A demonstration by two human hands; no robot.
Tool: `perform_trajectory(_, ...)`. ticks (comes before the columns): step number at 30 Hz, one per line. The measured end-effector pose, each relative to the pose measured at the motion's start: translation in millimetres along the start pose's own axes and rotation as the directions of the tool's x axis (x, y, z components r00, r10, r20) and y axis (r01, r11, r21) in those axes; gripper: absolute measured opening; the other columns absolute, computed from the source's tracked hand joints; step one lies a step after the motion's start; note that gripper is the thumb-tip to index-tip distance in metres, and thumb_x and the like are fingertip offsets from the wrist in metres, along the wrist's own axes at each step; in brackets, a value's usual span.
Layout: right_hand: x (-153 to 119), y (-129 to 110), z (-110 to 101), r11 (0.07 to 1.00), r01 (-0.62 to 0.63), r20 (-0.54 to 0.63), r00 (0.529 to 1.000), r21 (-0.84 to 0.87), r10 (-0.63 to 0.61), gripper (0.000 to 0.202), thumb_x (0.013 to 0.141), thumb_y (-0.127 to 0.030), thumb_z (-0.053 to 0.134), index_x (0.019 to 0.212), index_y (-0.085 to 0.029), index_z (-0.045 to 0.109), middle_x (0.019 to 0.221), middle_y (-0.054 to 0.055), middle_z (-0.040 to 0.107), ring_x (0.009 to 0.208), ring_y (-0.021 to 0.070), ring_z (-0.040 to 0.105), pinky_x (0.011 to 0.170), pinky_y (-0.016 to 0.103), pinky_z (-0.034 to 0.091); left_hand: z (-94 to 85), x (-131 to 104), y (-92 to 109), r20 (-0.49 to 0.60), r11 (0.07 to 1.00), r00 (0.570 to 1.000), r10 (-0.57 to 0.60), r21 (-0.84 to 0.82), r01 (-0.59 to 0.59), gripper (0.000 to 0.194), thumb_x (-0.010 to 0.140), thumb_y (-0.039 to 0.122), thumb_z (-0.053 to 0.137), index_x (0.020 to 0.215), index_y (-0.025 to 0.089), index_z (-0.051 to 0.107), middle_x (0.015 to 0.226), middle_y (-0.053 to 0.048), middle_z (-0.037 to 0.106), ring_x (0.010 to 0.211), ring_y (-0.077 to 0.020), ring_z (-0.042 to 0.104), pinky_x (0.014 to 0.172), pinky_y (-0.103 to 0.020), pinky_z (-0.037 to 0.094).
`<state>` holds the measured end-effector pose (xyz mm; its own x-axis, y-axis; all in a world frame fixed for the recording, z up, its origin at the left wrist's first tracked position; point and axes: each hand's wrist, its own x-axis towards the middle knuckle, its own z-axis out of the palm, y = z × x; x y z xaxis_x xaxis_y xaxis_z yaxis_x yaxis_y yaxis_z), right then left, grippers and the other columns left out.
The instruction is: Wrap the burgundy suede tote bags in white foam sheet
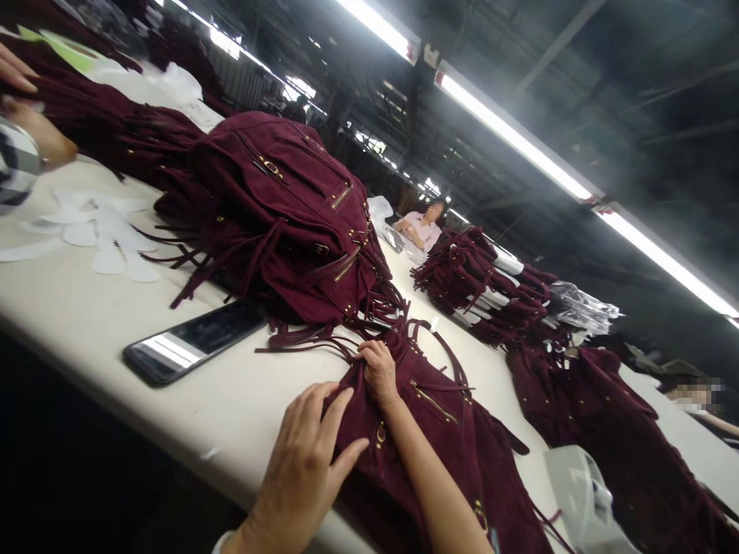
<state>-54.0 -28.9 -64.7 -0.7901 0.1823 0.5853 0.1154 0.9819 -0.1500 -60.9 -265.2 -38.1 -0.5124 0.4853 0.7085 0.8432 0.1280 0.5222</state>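
Note:
A maroon bag [450,431] with fringe, straps and brass zips lies on the pale table before me. My left hand [312,454] rests at the bag's left edge, fingers spread and thumb apart, with nothing gripped. Farther along the same edge, my right hand [379,372] has its fingers curled on the maroon fabric near the fringe strips. Just beyond it stands a pile of similar maroon bags [289,208]. A black phone [196,342] lies face up left of my hands, its screen reflecting the lights.
White teardrop-shaped pieces [109,231] lie at the left, near another person's hands [40,131]. More stacked maroon bags [485,285] stand farther back. A white plastic device [583,492] sits at the right. Two people are in the background.

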Motion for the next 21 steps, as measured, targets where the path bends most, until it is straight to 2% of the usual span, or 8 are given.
perform_trajectory(2,0,-2,-2,1.000,-0.007,-0.021,1.000,0.023,0.007,0.033,0.081,0.005,0.042,0.074,-0.020,0.063,0.091,0.002,0.067,0.086,0.0173,0.053,0.080,0.030,0.040,8.2,7,-4,0.066,1.000,0.998,-0.019,0.015,0.018,0.040,0.081,0.022,0.068,0.118,0.016,0.055,0.112,-0.012,0.059,0.106,-0.0303,0.056,0.090,-0.050,0.052)
perform_trajectory(4,0,-4,-4,0.999,-0.014,-0.059,0.998,0.048,0.017,0.033,0.080,0.005,0.040,0.071,-0.020,0.060,0.089,0.002,0.066,0.084,0.0171,0.053,0.079,0.030,0.040,15.0,11,-5,0.121,1.000,0.993,-0.013,0.016,0.011,0.025,0.082,0.012,0.062,0.106,0.016,0.057,0.101,-0.009,0.061,0.098,-0.0272,0.058,0.087,-0.047,0.053)
perform_trajectory(6,0,-6,-7,0.997,-0.028,-0.125,0.991,0.067,0.036,0.031,0.080,0.003,0.040,0.068,-0.020,0.057,0.086,0.003,0.065,0.082,0.0171,0.053,0.078,0.030,0.040,18.9,10,-2,0.111,0.998,0.994,0.015,0.052,-0.021,0.018,0.082,0.004,0.055,0.096,0.016,0.056,0.099,-0.009,0.061,0.099,-0.0273,0.058,0.088,-0.047,0.052)
perform_trajectory(9,0,-8,-10,0.995,-0.042,-0.249,0.966,0.094,0.065,0.028,0.082,-0.001,0.040,0.065,-0.020,0.052,0.086,0.004,0.064,0.083,0.0173,0.053,0.078,0.031,0.039,21.0,6,2,0.096,0.985,0.989,0.116,0.120,-0.127,0.020,0.082,-0.001,0.050,0.090,0.017,0.054,0.098,-0.010,0.061,0.100,-0.0281,0.057,0.089,-0.047,0.050)
perform_trajectory(12,1,-7,-12,0.997,-0.017,-0.293,0.955,0.081,0.041,0.029,0.081,-0.001,0.037,0.063,-0.020,0.049,0.076,0.003,0.062,0.077,0.0161,0.054,0.087,0.033,0.039,22.0,2,1,0.122,0.972,0.978,0.171,0.143,-0.188,0.020,0.085,0.000,0.049,0.081,0.020,0.048,0.077,-0.003,0.056,0.075,-0.0229,0.056,0.076,-0.042,0.050)
perform_trajectory(15,5,-5,-9,0.999,-0.027,-0.196,0.980,-0.036,0.019,0.031,0.078,0.000,0.036,0.060,-0.021,0.048,0.061,-0.001,0.054,0.064,0.0147,0.050,0.094,0.035,0.036,24.1,1,-6,0.017,0.986,0.995,0.095,0.134,-0.097,0.020,0.092,0.015,0.051,0.075,0.022,0.042,0.068,0.000,0.051,0.065,-0.0214,0.053,0.063,-0.036,0.047)
perform_trajectory(17,8,-3,-5,0.994,-0.037,-0.117,0.993,-0.100,0.025,0.029,0.076,0.000,0.039,0.057,-0.020,0.049,0.058,-0.001,0.053,0.062,0.0145,0.048,0.091,0.033,0.036,25.8,1,-10,-0.055,0.995,0.998,-0.008,0.097,0.013,0.021,0.095,0.023,0.049,0.076,0.023,0.040,0.067,0.000,0.051,0.064,-0.0208,0.056,0.060,-0.033,0.046)
perform_trajectory(21,17,0,3,0.991,-0.026,-0.034,0.999,-0.132,0.022,0.026,0.074,-0.002,0.045,0.057,-0.019,0.051,0.058,-0.001,0.055,0.063,0.0147,0.047,0.084,0.032,0.036,28.3,2,-15,-0.135,0.981,0.973,-0.188,0.024,0.192,0.018,0.097,0.029,0.043,0.080,0.023,0.040,0.063,0.002,0.054,0.056,-0.0185,0.061,0.054,-0.029,0.044)
